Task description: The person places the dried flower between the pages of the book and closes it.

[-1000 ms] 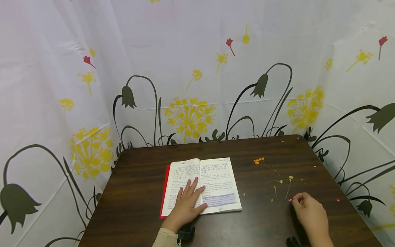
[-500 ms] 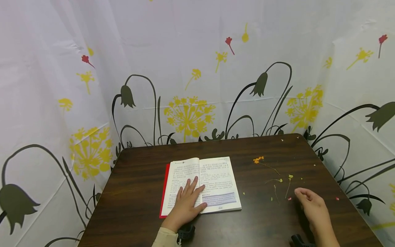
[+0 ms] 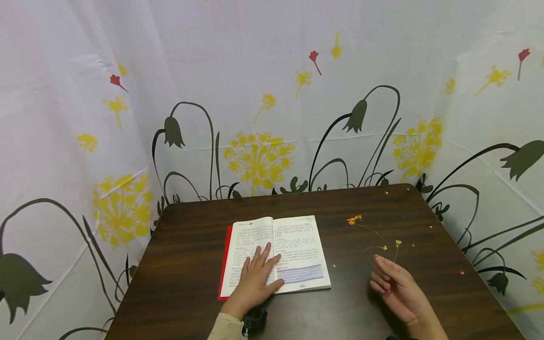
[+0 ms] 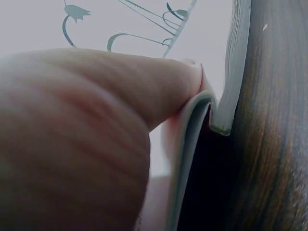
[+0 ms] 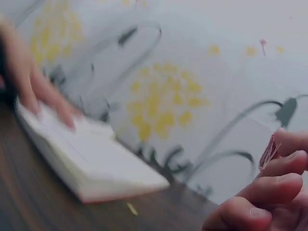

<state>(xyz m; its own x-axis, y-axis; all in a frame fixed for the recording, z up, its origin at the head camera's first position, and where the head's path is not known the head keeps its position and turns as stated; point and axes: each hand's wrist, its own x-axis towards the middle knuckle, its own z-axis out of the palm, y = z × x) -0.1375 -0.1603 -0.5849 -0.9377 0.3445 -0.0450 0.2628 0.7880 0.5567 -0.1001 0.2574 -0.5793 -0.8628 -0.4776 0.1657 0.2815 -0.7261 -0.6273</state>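
My left hand [image 3: 254, 279] lies with its fingers spread on an open book [image 3: 302, 250], pressing the pages near the gutter. In the left wrist view, its thumb [image 4: 168, 84] rests on the page at the book's lower edge. To the right of the book, my right hand [image 3: 397, 285] is raised with curled fingers. At its fingertips in the right wrist view, it pinches a small pinkish dried flower piece [image 5: 268, 153] with thin pale strands. Beyond that hand lie an orange dried flower [image 3: 354, 220] and a yellow dried flower sprig [image 3: 397, 242].
The dark wooden table [image 3: 187, 274] carries a few loose petal bits, among them a pink petal [image 3: 462, 272] at the right. Behind the table hangs a white curtain [image 3: 255, 56] printed with flowers. The book's red cover [image 3: 226, 255] shows at its left edge.
My right hand has moved left and turned, its palm side now showing. It now covers the spot where a thin sprig and a pink petal lay. My left hand stays on the book.
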